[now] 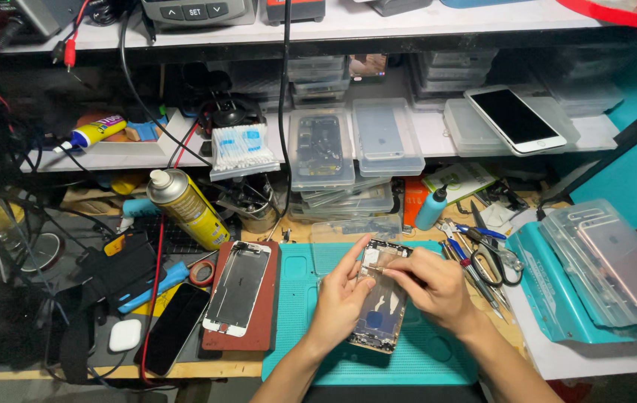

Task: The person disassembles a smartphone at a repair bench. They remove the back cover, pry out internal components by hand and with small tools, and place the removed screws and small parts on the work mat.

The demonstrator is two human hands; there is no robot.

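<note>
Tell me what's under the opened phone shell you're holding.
Under the phone shell, held by the left hand and right hand, lies a teal work mat. Whatever sits directly beneath the shell and hands is hidden.

Pretty even overhead light here, bright on the teal mat (423, 358) in the middle of the surface (206, 367) and on the white shelf (438, 130) behind it. The left edge drops into deep shadow, cables barely readable. Some glare on the clear plastic cases (594, 261) at the right and the spray can (184, 205). Focus is sharp mid-frame; shelf lines bow a bit toward the corners.
</note>
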